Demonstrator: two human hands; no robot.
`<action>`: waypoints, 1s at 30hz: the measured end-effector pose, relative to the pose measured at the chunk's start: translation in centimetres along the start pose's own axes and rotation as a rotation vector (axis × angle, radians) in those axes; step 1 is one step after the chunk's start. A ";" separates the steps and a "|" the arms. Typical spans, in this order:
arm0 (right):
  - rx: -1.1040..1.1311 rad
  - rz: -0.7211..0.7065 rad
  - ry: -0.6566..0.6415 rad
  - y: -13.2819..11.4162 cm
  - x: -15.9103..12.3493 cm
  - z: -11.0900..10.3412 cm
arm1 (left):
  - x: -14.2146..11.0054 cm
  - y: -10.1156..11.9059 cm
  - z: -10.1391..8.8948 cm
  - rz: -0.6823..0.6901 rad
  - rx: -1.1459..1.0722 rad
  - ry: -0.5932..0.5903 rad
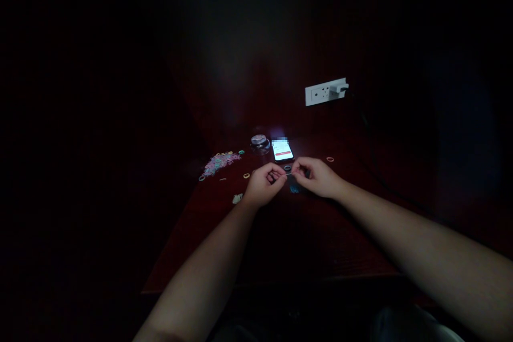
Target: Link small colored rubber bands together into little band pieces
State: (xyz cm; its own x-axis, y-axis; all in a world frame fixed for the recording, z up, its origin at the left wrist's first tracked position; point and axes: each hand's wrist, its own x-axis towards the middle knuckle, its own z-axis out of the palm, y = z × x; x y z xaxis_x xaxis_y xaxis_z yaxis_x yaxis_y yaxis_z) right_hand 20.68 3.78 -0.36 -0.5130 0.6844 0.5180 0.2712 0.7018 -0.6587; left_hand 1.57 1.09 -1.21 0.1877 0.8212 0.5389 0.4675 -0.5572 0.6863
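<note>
My left hand (pixel 265 184) and my right hand (pixel 316 177) meet over the table, both closed in a pinch, fingertips a short way apart. A thin pale elastic band (pixel 288 173) appears stretched between them; its ends are hidden in the fingers. Just beyond lies a small bluish ring-shaped band (pixel 287 168). Below the fingertips is a little bunch of blue bands (pixel 295 189). Beside my left wrist sits a pale yellowish bunch of bands (pixel 238 199). A single yellow band (pixel 246 175) rests left of my left hand.
A heap of pink, purple and green bands (pixel 219 164) covers the table's left side. Behind my hands stand a small clear jar (pixel 260 145) and a lit phone (pixel 283 150). An orange band (pixel 329 159) lies rightward. A wall socket (pixel 316 95) holds a plug with a dark cable.
</note>
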 end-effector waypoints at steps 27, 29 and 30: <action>0.038 -0.011 -0.043 -0.2 -0.1 0.2 | 0.0 0.1 0.1 0.026 -0.010 -0.063; 0.033 -0.008 -0.044 -0.1 -0.1 0.2 | 0.0 0.1 0.1 0.031 -0.010 -0.068; 0.031 -0.007 -0.044 -0.1 -0.1 0.1 | 0.0 0.1 0.1 0.033 -0.008 -0.069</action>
State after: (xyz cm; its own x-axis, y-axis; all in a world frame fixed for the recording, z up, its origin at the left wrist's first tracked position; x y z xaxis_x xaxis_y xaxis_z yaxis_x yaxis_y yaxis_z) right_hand 20.59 3.60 -0.40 -0.5506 0.6695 0.4987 0.2427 0.6999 -0.6717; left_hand 1.73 1.09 -1.21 0.2625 0.8088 0.5263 0.4536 -0.5848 0.6725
